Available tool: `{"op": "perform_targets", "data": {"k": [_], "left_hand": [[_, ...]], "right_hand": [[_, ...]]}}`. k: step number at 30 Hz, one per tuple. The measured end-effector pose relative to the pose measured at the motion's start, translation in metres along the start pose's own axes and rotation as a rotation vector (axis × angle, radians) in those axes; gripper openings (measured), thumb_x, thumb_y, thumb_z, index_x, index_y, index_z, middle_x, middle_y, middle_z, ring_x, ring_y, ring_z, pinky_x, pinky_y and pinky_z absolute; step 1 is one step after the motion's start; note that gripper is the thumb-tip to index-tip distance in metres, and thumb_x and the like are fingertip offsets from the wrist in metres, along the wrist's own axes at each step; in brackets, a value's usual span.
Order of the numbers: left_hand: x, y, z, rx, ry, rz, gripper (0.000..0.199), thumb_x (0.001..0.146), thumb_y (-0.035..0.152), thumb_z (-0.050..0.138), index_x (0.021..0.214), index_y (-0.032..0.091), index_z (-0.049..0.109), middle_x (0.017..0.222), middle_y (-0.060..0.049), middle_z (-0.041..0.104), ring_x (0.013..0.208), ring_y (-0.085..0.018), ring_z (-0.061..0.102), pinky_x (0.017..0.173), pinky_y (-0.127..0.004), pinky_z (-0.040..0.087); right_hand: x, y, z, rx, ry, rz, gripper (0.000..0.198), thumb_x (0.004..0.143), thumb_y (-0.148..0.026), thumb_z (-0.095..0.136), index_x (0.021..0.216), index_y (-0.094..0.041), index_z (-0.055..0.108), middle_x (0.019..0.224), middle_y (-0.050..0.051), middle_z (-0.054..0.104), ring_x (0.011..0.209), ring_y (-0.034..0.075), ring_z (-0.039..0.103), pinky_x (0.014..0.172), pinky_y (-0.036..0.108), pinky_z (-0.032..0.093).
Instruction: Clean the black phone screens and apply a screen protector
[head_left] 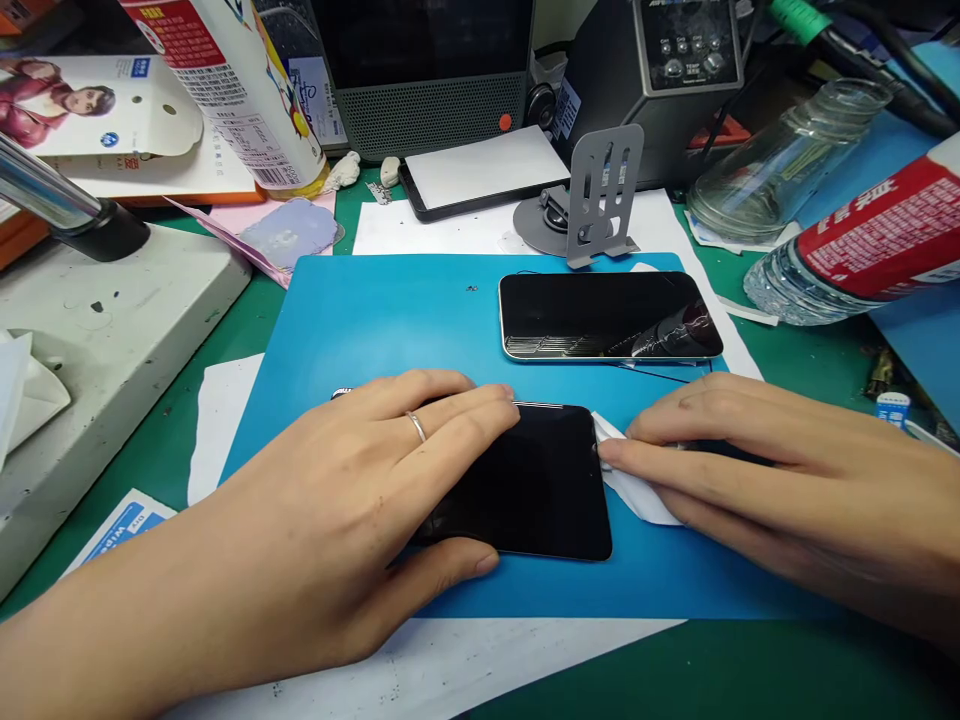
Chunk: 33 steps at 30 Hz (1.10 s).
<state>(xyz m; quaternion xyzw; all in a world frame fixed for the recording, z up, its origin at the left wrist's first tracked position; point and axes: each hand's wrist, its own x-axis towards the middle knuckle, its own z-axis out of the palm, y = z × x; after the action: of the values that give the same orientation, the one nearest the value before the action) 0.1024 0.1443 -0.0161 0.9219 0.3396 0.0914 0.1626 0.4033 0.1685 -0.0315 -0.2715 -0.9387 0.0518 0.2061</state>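
Observation:
A black-fronted smartphone [547, 490] lies flat, screen up, on the blue mat [375, 320]. My left hand [382, 480] spans it, fingers over the far side and thumb at the near edge, covering its left part. Against the phone's right end, my right hand [780, 490] presses a folded white wipe [637, 495] between its fingers. Something thin and dark, perhaps a tool, shows among the right fingers; its kind is hidden. Beyond the hands rests a second smartphone [611, 317] with a cracked screen.
A grey metal stand [606, 195] and a white-topped dark panel [487, 170] stand behind the mat. At right are a glass jar [787, 160] and a red-labelled bottle [877, 235]. A white base with a metal post [112, 340] occupies the left, near a wipe packet [127, 525].

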Motion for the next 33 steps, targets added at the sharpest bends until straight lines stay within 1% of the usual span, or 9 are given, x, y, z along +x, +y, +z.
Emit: {"op": "perform_targets", "data": {"k": [6, 9, 11, 14, 16, 21, 25, 29, 33], "left_hand": [[0.001, 0.0, -0.001, -0.02, 0.002, -0.009, 0.061, 0.098, 0.038, 0.058, 0.151, 0.018, 0.036, 0.143, -0.012, 0.06, 0.133, -0.028, 0.054, 0.109, -0.041, 0.051], [0.002, 0.0, 0.0, -0.023, 0.0, -0.005, 0.063, 0.097, 0.038, 0.059, 0.152, 0.018, 0.035, 0.142, -0.012, 0.06, 0.132, -0.029, 0.054, 0.107, -0.042, 0.051], [0.003, 0.0, 0.001, -0.024, -0.002, -0.009, 0.064, 0.098, 0.04, 0.06, 0.152, 0.019, 0.035, 0.141, -0.012, 0.061, 0.13, -0.029, 0.055, 0.105, -0.042, 0.052], [0.004, -0.002, -0.002, -0.02, -0.02, -0.017, 0.07, 0.096, 0.05, 0.06, 0.153, 0.02, 0.033, 0.142, -0.012, 0.06, 0.127, -0.03, 0.057, 0.1, -0.042, 0.054], [0.002, -0.004, -0.009, 0.002, -0.022, -0.039, 0.078, 0.093, 0.06, 0.061, 0.154, 0.02, 0.031, 0.143, -0.013, 0.058, 0.126, -0.031, 0.056, 0.099, -0.043, 0.054], [-0.023, -0.012, -0.04, 0.148, 0.013, -0.19, 0.094, 0.083, 0.075, 0.063, 0.154, 0.021, 0.034, 0.145, -0.014, 0.054, 0.132, -0.037, 0.05, 0.105, -0.051, 0.049], [-0.047, -0.019, -0.049, 0.174, -0.035, -0.281, 0.102, 0.077, 0.08, 0.065, 0.152, 0.018, 0.037, 0.145, -0.016, 0.051, 0.131, -0.038, 0.049, 0.105, -0.051, 0.048], [-0.052, -0.027, -0.043, 0.106, -0.064, -0.296, 0.09, 0.077, 0.076, 0.068, 0.143, 0.018, 0.049, 0.137, -0.013, 0.053, 0.123, -0.033, 0.051, 0.102, -0.047, 0.049], [-0.053, -0.037, -0.039, 0.032, -0.037, -0.28, 0.085, 0.075, 0.072, 0.072, 0.14, 0.021, 0.051, 0.134, -0.012, 0.052, 0.123, -0.031, 0.05, 0.103, -0.046, 0.047]], "right_hand": [[-0.005, 0.003, 0.001, 0.043, -0.039, 0.043, 0.032, 0.099, -0.017, 0.047, 0.113, -0.03, 0.073, 0.1, 0.001, 0.072, 0.083, 0.018, 0.067, 0.073, 0.031, 0.055], [-0.004, 0.005, -0.003, 0.028, -0.064, -0.022, 0.026, 0.1, -0.018, 0.049, 0.108, -0.025, 0.073, 0.099, 0.003, 0.072, 0.083, 0.017, 0.067, 0.073, 0.03, 0.055], [-0.003, 0.007, -0.006, -0.034, -0.05, -0.028, 0.023, 0.101, -0.018, 0.051, 0.112, -0.022, 0.071, 0.103, 0.004, 0.071, 0.088, 0.016, 0.067, 0.077, 0.028, 0.054], [-0.001, 0.008, -0.009, -0.106, 0.015, 0.103, 0.028, 0.1, -0.016, 0.056, 0.127, -0.021, 0.064, 0.114, 0.005, 0.069, 0.097, 0.014, 0.067, 0.083, 0.026, 0.053], [0.002, 0.006, -0.01, -0.088, 0.076, 0.186, 0.031, 0.099, -0.015, 0.059, 0.129, -0.023, 0.063, 0.114, 0.004, 0.07, 0.097, 0.015, 0.067, 0.08, 0.026, 0.053], [0.011, -0.015, -0.015, 0.006, 0.097, 0.3, 0.017, 0.1, -0.027, 0.057, 0.113, -0.026, 0.069, 0.108, 0.003, 0.072, 0.093, 0.02, 0.068, 0.075, 0.032, 0.053], [0.014, -0.034, -0.013, -0.035, 0.077, 0.314, 0.021, 0.101, -0.032, 0.053, 0.106, -0.025, 0.072, 0.104, 0.005, 0.071, 0.088, 0.022, 0.069, 0.073, 0.035, 0.054], [0.008, -0.05, -0.001, -0.038, 0.077, 0.27, 0.027, 0.102, -0.034, 0.049, 0.112, -0.024, 0.073, 0.109, 0.007, 0.069, 0.086, 0.023, 0.071, 0.071, 0.038, 0.057], [-0.004, -0.067, 0.005, -0.097, 0.056, 0.262, 0.039, 0.101, -0.041, 0.05, 0.133, -0.026, 0.066, 0.116, 0.009, 0.068, 0.095, 0.028, 0.07, 0.076, 0.043, 0.06]]}}
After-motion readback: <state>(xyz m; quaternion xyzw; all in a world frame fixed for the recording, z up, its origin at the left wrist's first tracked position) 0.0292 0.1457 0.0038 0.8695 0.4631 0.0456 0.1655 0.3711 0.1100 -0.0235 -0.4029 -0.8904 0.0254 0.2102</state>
